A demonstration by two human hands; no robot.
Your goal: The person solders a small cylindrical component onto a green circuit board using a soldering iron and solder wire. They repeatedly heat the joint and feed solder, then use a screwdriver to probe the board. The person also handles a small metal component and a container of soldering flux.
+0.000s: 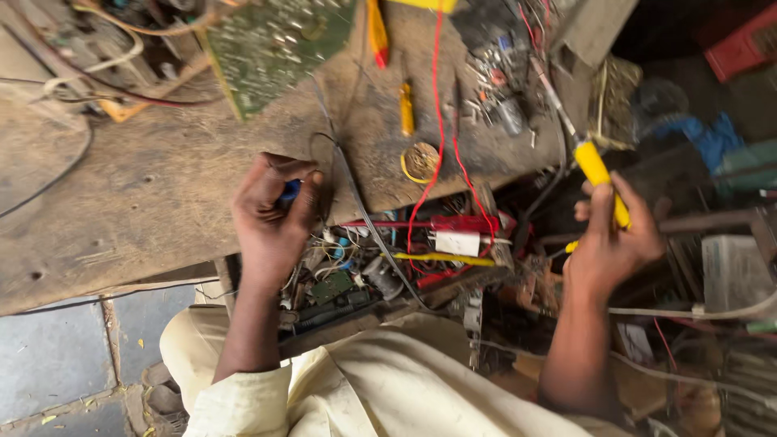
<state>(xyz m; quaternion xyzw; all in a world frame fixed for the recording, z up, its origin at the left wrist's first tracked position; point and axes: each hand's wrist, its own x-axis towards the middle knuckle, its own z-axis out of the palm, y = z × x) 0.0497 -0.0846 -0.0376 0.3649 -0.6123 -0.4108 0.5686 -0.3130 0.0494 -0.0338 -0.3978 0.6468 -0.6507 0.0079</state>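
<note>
Over the worn wooden bench [146, 186], the left hand [271, 214] is curled shut around a small blue part [290, 192] right at the bench's front edge, with a thin grey wire [356, 202] running just beside it. Off to the right, the right hand [611, 239] is clamped around the yellow handle of a soldering iron [599, 174], tip angled up toward the loose screws [490, 81]. Between the 2 hands sits an open drawer of parts [388, 267], red leads [437, 146] trailing down into it, a green circuit board [275, 48] lying up top.
</note>
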